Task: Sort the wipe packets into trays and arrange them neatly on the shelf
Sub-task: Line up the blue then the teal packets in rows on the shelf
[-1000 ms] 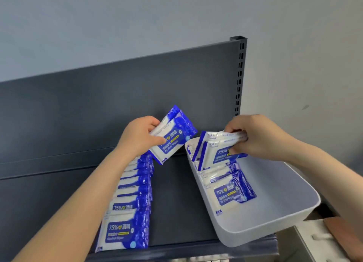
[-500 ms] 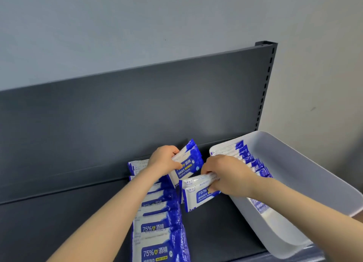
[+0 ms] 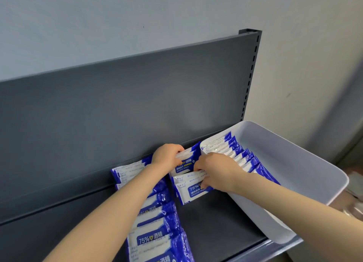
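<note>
My left hand [image 3: 166, 157] grips a blue-and-white wipe packet [image 3: 186, 160] standing against the dark back panel of the shelf. Just in front of it, my right hand [image 3: 213, 170] pinches two packets [image 3: 191, 189] held upright on the shelf board. A row of several overlapping packets [image 3: 157, 230] runs from the back panel toward me under my left forearm. The white tray [image 3: 298, 169] stands at the right, with several packets [image 3: 238, 153] lined along its left wall.
The dark grey shelf board [image 3: 220, 222] has bare space between the packet row and the tray. The tray overhangs the shelf's front right edge [image 3: 275, 248]. A slotted upright post [image 3: 251, 69] ends the back panel at the right; a pale wall lies beyond.
Both hands moved from above the tray down to the shelf's back. The left hand's packet now stands at the back panel; the right hand's packets came out of the tray onto the shelf board.
</note>
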